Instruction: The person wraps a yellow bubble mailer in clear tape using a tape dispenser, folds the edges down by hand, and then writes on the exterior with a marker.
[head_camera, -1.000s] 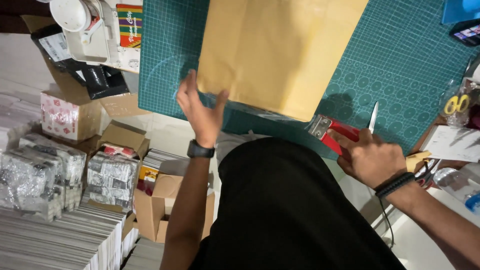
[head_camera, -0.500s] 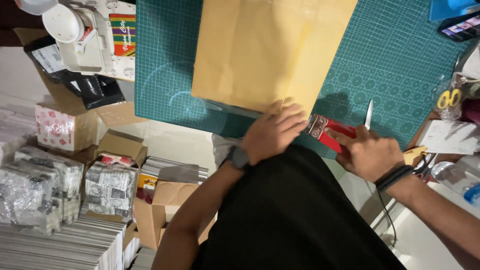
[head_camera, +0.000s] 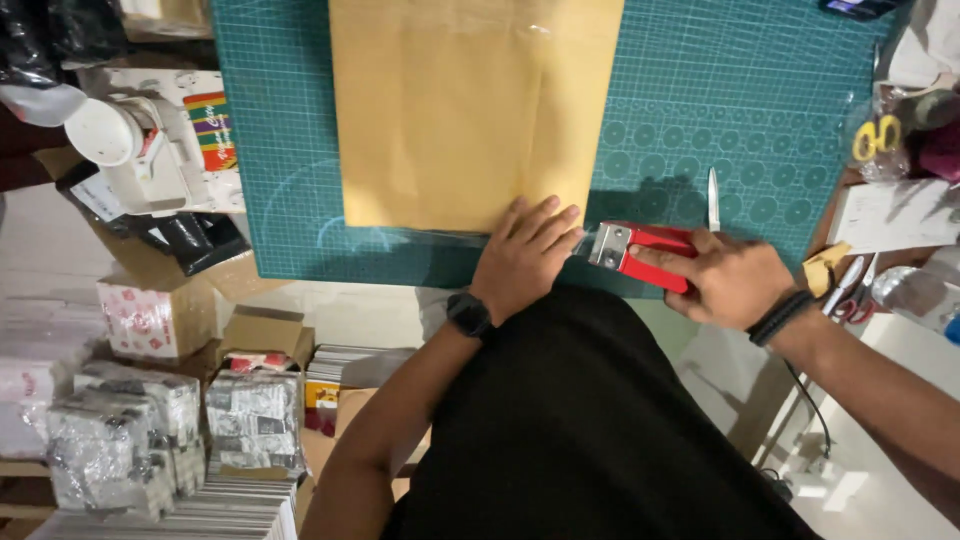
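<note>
The biggest change is the left hand (head_camera: 525, 255): a second ago it hung in the air off the mat's near edge, half a second ago it was landing, and now it lies flat on the near right corner of the envelope (head_camera: 470, 110), fingers spread, pinning it down. The right hand (head_camera: 730, 278) has moved in from the right, bringing the red tool (head_camera: 645, 255) up so its metal head sits just beside the left fingertips at the envelope's near edge. Its grip is closed around the red handle, forefinger laid along the top. To my eye the paper is now held steady and the tool is placed to work along that edge, where a strip of clear tape seems to catch the light, though I cannot be sure of it.

The worktop (head_camera: 700, 350) is mostly hidden under a green cutting mat (head_camera: 720, 100), matt and rubbery, printed with a fine pale grid and rows of circles. The envelope is a large rectangle of smooth tan paper lying flat in the mat's middle, reaching toward its far edge. A slim, pale blade or pen (head_camera: 712, 198) rests on the mat, just beyond the tool. Yellow-handled scissors (head_camera: 875, 138) sit at the right edge. Off the left edge stands a white tape dispenser (head_camera: 130, 150), hard plastic; below, cardboard boxes (head_camera: 160, 315) hold crinkled foil packets.
</note>
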